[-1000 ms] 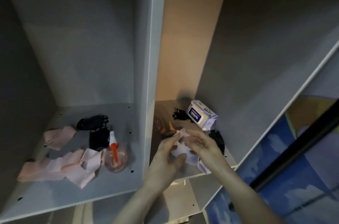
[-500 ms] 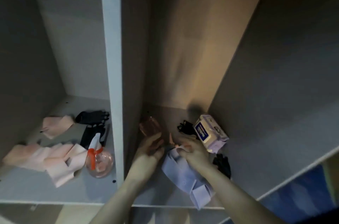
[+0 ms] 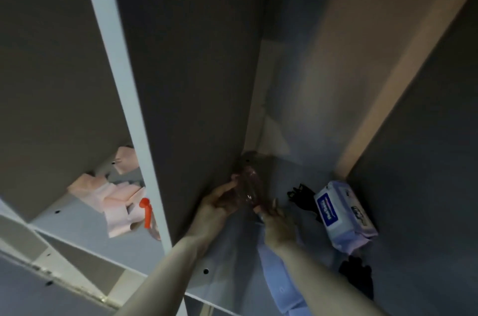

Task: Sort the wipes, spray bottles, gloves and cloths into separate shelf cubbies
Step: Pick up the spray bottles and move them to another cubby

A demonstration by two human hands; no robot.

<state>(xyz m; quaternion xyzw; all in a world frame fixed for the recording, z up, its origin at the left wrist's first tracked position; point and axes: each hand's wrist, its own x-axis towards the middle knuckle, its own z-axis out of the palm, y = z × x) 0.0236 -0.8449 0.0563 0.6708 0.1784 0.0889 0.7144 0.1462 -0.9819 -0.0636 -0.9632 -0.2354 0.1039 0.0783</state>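
In the right cubby a clear pinkish spray bottle (image 3: 250, 185) lies against the left wall. My left hand (image 3: 218, 203) curls round its side. My right hand (image 3: 278, 227) grips its near end, where the nozzle is hidden by my fingers. A lavender cloth (image 3: 280, 287) lies on the cubby floor under my right forearm. A white and blue wipes pack (image 3: 345, 214) rests by the right wall. One black glove (image 3: 300, 195) lies behind the pack, another (image 3: 358, 277) near the front edge.
The left cubby holds several pink cloths (image 3: 111, 199) and a second spray bottle with an orange nozzle (image 3: 146, 212), partly hidden by the white divider (image 3: 129, 98). A lower shelf board (image 3: 64, 279) shows at the bottom left.
The lavender cloth has gone from my hands to the cubby floor. Both hands moved deeper into the right cubby and took hold of the pinkish bottle. The view shifted right and closer.
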